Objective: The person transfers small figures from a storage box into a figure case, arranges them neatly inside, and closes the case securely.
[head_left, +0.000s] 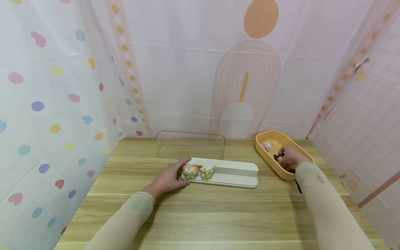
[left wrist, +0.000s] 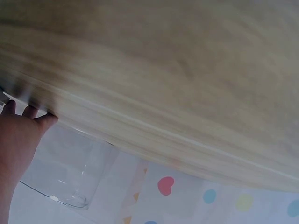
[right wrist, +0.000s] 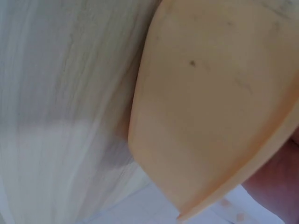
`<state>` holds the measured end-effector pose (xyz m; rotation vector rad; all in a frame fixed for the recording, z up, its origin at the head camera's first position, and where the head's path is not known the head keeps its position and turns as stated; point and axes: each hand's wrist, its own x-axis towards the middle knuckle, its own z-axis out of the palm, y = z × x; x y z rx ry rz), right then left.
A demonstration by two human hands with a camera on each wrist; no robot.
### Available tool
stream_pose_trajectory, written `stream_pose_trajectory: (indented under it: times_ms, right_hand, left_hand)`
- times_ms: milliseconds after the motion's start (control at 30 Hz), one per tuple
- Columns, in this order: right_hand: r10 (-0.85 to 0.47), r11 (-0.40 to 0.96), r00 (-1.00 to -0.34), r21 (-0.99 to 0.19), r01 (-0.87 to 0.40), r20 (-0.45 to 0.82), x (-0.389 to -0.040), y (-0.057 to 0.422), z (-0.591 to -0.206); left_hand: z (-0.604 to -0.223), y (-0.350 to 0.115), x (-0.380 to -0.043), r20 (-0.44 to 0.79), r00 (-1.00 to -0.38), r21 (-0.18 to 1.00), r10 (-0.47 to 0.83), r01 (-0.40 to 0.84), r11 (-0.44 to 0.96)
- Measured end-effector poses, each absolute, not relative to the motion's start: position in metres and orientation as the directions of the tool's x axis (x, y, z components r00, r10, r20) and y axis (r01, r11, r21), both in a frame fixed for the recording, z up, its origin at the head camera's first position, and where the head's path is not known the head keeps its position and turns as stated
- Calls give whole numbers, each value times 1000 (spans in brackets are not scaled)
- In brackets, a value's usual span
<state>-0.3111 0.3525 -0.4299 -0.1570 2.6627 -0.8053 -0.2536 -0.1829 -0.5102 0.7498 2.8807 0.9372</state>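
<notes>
The left hand holds the left end of the white stand, thumb at the front edge and fingers toward the back. The right hand reaches into the orange tray, its fingertips seeming to pinch a dark-hooded figure; how firm that grip is, I cannot tell.

Just beside the left hand, an orange figure stands upright on the stand, with a yellow figure next to it; the rest of the lower ledge is bare. In the tray, a pink-and-white figure lies near the far end, and something dark shows partly under the right hand. A clear cover rests on the wooden counter behind the stand.

The step in hand looks like taking a third figure from the tray. The next move probably calls for lifting it over the rim and setting it upright beside the yellow one, the stand held steady.
</notes>
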Motion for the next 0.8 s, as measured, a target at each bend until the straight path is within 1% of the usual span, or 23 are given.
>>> stream_pose_trajectory:
  times_ms: [200, 333, 600, 800]
  right_hand:
    - [-236, 870, -955, -477, -125, -182, -317, 358, -431]
    - [-273, 863, -952, -474, -177, -141, -318, 361, -430]
    - [-271, 859, -955, -479, -181, -124, -316, 359, -422]
    - [-300, 848, -953, -469, -246, -43, -317, 358, -414]
  left_hand:
    - [-512, -183, -254, 131, -883, 555, 450, 442, 705]
    - [-513, -183, -253, 139, -880, 553, 454, 449, 702]
    - [-511, -182, -252, 139, -881, 556, 453, 448, 700]
    - [-511, -182, -253, 140, -881, 555, 453, 448, 700]
